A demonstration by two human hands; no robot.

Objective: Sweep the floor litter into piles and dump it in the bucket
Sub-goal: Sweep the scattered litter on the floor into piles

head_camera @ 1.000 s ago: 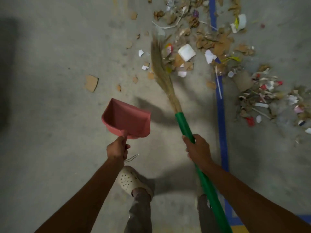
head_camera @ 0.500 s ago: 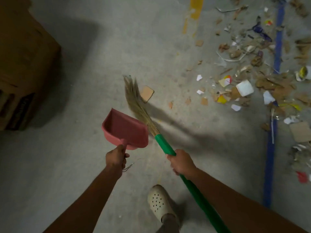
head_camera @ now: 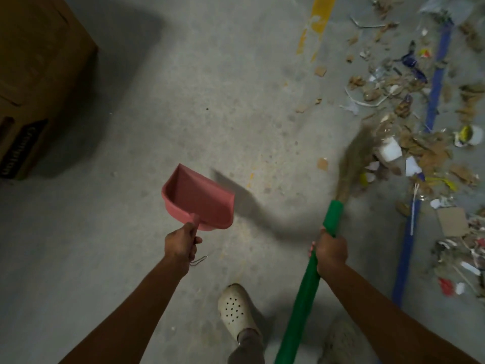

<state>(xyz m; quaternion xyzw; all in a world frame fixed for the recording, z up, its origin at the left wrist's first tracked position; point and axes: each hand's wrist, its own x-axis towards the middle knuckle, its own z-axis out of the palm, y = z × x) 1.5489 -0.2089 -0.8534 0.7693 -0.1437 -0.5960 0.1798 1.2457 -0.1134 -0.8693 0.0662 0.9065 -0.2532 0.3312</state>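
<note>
The pink dustpan (head_camera: pixel 199 200) is held off the floor by its short handle in the left hand (head_camera: pixel 181 245), open mouth pointing up and away. The broom (head_camera: pixel 309 282) has a green handle gripped by the right hand (head_camera: pixel 330 252); its blurred straw bristles (head_camera: pixel 351 164) meet the near edge of the litter (head_camera: pixel 430 153), a spread of cardboard scraps, white paper and plastic bits on the floor at the right

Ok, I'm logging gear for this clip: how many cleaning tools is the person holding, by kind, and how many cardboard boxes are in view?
Pink dustpan, held by the left hand: 1
Green-handled broom, held by the right hand: 1
Cardboard box: 1
Total: 3
</note>
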